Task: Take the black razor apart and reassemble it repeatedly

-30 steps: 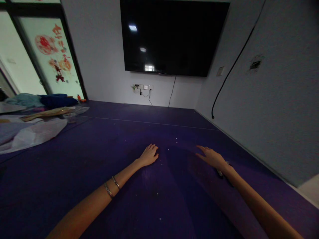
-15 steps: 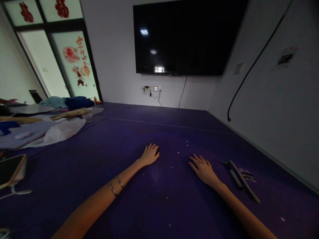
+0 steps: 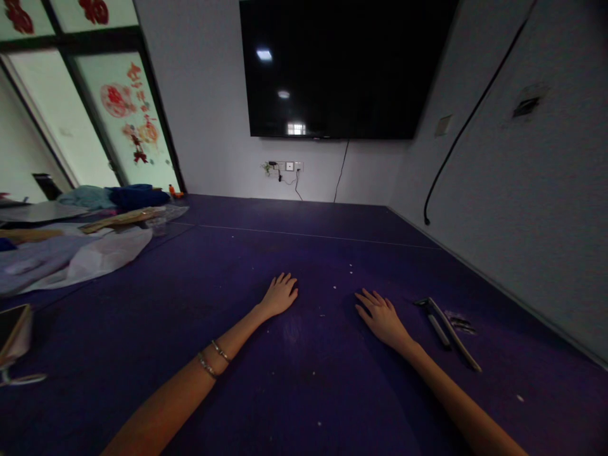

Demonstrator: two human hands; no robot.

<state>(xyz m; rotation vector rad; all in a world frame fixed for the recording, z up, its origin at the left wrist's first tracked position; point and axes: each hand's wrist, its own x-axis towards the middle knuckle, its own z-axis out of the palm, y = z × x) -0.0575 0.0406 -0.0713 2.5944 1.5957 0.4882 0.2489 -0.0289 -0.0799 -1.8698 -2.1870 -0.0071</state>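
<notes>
My left hand (image 3: 279, 295) lies palm down on the purple tabletop (image 3: 304, 348), fingers stretched out and holding nothing. Two bracelets (image 3: 213, 359) circle that forearm. To its right, my right hand (image 3: 384, 318) also rests flat on the surface, its fingers slightly spread and nothing under them that I can see. A gap of bare purple surface with small white specks separates the hands. Nearest to my right hand is a thin pale bent strip (image 3: 456, 335), with a short grey-handled tool (image 3: 438, 330) beside it; its exact kind is unclear.
At left lie white plastic sheeting (image 3: 109, 256), folded blue cloth (image 3: 137, 196) and a phone-like device (image 3: 12, 335) with a white loop. A large television (image 3: 332, 69) hangs on the far wall above sockets (image 3: 289, 166). A black cable (image 3: 456, 142) hangs along the right wall.
The whole view has shifted slightly, so the scene sits a little further left. Both hands stay flat on the tabletop in much the same pose.
</notes>
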